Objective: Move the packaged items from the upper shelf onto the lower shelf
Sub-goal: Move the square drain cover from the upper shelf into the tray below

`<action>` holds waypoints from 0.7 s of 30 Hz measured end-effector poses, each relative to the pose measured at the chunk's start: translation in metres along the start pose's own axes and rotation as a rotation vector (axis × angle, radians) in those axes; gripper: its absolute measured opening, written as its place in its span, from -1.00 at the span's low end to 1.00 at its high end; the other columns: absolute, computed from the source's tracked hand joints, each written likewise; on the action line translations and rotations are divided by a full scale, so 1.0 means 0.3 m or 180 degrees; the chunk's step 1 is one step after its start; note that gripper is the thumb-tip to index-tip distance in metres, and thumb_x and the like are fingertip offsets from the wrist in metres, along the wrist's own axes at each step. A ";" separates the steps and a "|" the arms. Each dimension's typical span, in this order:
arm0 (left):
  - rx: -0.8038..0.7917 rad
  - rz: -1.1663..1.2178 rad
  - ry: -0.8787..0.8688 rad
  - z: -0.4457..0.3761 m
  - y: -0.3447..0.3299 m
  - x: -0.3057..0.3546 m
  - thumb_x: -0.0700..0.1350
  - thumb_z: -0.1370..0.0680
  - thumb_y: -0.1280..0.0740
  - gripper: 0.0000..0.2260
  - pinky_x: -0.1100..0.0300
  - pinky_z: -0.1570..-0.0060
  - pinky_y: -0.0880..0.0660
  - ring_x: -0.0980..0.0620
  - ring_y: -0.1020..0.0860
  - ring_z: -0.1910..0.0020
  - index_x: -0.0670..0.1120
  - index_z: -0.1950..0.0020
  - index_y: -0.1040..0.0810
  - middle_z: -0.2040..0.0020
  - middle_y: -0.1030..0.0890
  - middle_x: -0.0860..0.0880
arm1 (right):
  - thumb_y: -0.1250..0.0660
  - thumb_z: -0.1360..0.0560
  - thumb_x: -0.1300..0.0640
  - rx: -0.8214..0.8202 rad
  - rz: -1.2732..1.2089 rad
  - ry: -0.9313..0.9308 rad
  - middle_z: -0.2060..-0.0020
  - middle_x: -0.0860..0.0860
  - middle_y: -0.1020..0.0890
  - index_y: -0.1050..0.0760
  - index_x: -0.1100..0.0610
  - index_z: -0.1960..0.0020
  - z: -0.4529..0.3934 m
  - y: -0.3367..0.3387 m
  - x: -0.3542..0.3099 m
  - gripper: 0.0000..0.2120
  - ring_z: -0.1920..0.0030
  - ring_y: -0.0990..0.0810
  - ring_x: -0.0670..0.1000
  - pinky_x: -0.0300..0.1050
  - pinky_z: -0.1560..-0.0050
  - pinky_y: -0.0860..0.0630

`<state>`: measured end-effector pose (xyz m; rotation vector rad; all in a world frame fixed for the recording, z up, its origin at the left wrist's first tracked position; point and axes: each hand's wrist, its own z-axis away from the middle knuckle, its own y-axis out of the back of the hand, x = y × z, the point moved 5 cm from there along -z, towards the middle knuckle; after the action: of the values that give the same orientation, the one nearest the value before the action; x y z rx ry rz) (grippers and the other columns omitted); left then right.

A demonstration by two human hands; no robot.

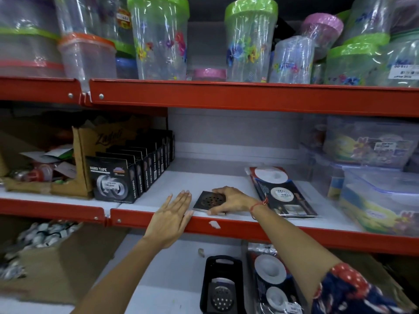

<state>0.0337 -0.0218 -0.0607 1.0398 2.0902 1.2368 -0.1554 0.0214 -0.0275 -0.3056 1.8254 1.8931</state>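
gripping drain cover (209,198) at shelf edge (226,225), right hand (231,200).

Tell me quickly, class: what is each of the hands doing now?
Left hand: open, flat on the shelf edge, holding nothing.
Right hand: closed on the square drain cover.

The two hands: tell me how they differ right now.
The right hand grips the square drain cover, fingers curled over it; the left hand holds nothing, fingers straight and flat. The right hand lies on the white shelf board; the left hand crosses the red shelf edge. Only the right wrist wears a red thread. Both reach the same shelf.
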 end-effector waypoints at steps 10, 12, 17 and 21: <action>0.0080 -0.0014 0.0168 0.039 -0.002 0.010 0.24 -0.46 0.52 -0.14 0.06 -0.52 0.02 0.01 -0.13 -0.53 -0.19 -0.51 -0.14 -0.52 -0.24 -0.11 | -0.61 -0.17 -0.05 0.0870 -0.0950 0.0596 -0.27 -0.08 -0.50 -0.42 0.08 -0.35 0.343 0.049 -0.114 -0.19 -0.25 -0.48 -0.14 -0.30 -0.32 -0.32; 0.0048 -0.0014 0.0205 0.040 0.002 0.016 0.27 -0.43 0.54 -0.11 0.04 -0.53 0.03 -0.01 -0.11 -0.53 -0.19 -0.52 -0.12 -0.53 -0.21 -0.13 | -0.60 -0.16 -0.08 0.0850 -0.1003 0.0656 -0.27 -0.12 -0.49 -0.44 0.04 -0.34 0.428 0.012 -0.119 -0.20 -0.27 -0.47 -0.17 -0.29 -0.35 -0.30; 0.0090 -0.0060 0.0322 0.043 0.007 0.025 0.14 -0.51 0.31 -0.29 0.01 -0.52 0.01 -0.04 -0.17 -0.52 -0.22 -0.50 -0.17 -0.50 -0.27 -0.17 | -0.60 -0.11 -0.15 0.0654 -0.0990 0.0579 -0.29 -0.15 -0.47 -0.47 -0.04 -0.31 0.510 -0.152 -0.037 -0.20 -0.30 -0.45 -0.18 -0.17 -0.39 -0.34; 0.0315 -0.0038 0.0369 0.052 -0.010 0.027 0.10 -0.59 0.21 -0.40 -0.01 -0.53 -0.02 -0.04 -0.22 -0.50 -0.22 -0.48 -0.22 -0.48 -0.32 -0.17 | -0.57 -0.14 -0.18 0.0376 -0.0630 0.0359 -0.30 -0.15 -0.43 -0.41 -0.03 -0.36 0.483 -0.286 0.060 -0.16 -0.30 -0.40 -0.15 -0.20 -0.38 -0.28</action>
<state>0.0391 -0.0082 -0.0710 1.0184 2.2629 1.2253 -0.1038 0.1659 -0.0993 -0.5404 1.8945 1.6565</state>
